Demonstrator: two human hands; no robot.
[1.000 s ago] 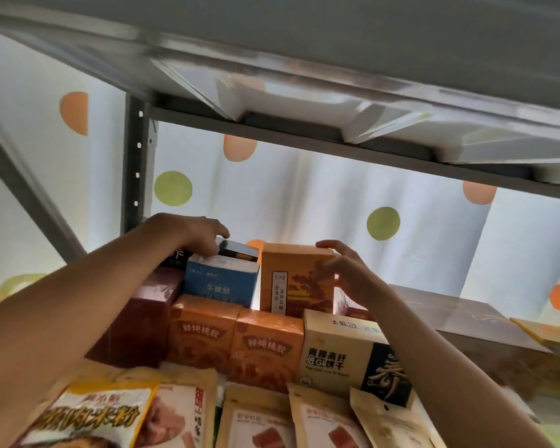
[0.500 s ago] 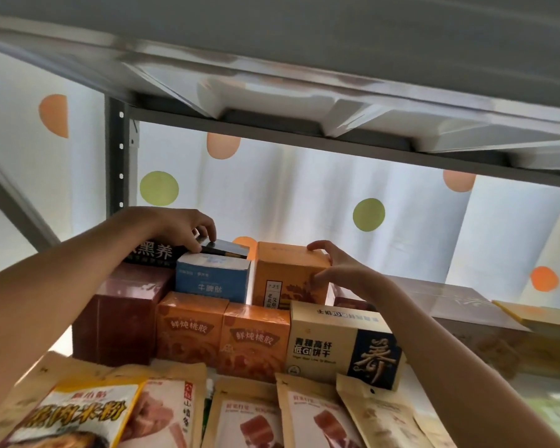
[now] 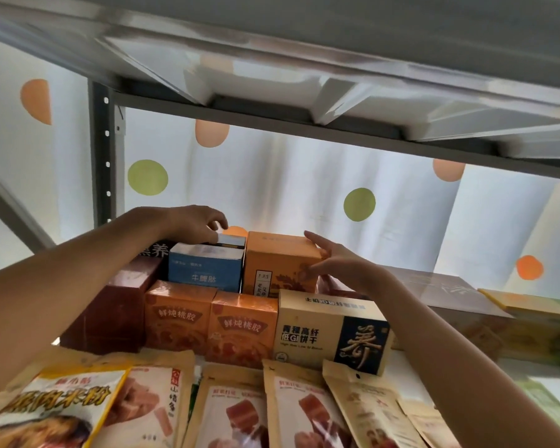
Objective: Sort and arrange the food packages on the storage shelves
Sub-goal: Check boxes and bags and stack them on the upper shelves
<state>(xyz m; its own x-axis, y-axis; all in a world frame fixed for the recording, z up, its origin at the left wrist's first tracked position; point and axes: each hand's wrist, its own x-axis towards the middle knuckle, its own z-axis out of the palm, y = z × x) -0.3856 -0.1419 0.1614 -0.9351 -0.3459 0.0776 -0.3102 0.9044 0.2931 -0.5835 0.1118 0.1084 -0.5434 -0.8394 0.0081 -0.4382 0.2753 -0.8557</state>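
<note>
On the upper tier of boxes, my right hand (image 3: 337,268) grips the right corner of an upright orange box (image 3: 277,261), fingers on its top and thumb on its front. This box stands right beside a blue box (image 3: 204,270). My left hand (image 3: 193,223) reaches over the blue box and pinches the top of a dark box (image 3: 232,241) behind it, mostly hidden. Below stand two orange boxes (image 3: 178,315) (image 3: 243,328) and a beige and navy biscuit box (image 3: 330,331).
A dark red box (image 3: 110,308) stands at the left with a black box (image 3: 156,252) behind it. Several pouches (image 3: 236,412) lie along the front. A long flat box (image 3: 440,292) and a yellow-green one (image 3: 537,305) lie at the right. The metal shelf above (image 3: 304,124) hangs low; an upright post (image 3: 105,150) stands at the left.
The gap between the orange box and the blue box has closed. My left hand has slid a little to the right along the dark box. My right hand stays on the orange box.
</note>
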